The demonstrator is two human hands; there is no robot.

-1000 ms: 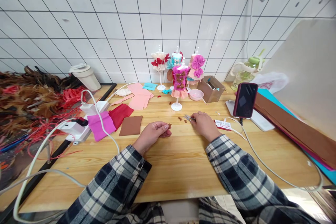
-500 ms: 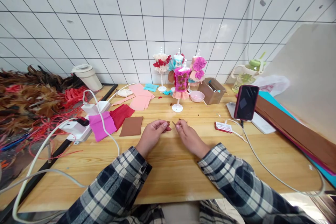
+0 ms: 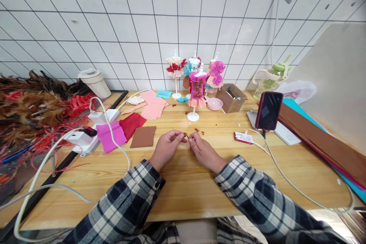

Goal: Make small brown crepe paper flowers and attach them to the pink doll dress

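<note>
Close together over the middle of the wooden table (image 3: 194, 194) are my two hands. My left hand (image 3: 167, 148) pinches a small brown paper piece (image 3: 185, 135) between thumb and fingertips. My right hand (image 3: 204, 150) is closed beside it, its fingertips on a thin small thing that meets the brown piece; what it is stays too small to name. Several brown scraps (image 3: 196, 130) lie just behind the right fingers. Left of my left hand lies a brown paper square (image 3: 143, 137). Behind the hands stands a small dress form (image 3: 197, 87) in magenta with brown bows.
More dress forms (image 3: 175, 68) stand at the back beside a pink bowl (image 3: 214, 103) and a cardboard box (image 3: 231, 98). Coloured papers (image 3: 111, 136), a power strip (image 3: 88, 143) and cables are left. At right are a phone (image 3: 269, 111), a label card (image 3: 243, 137) and long paper strips (image 3: 320, 141).
My right hand has moved slightly left, so its fingertips and the thin thing now meet the brown piece in my left hand. The scraps behind show more.
</note>
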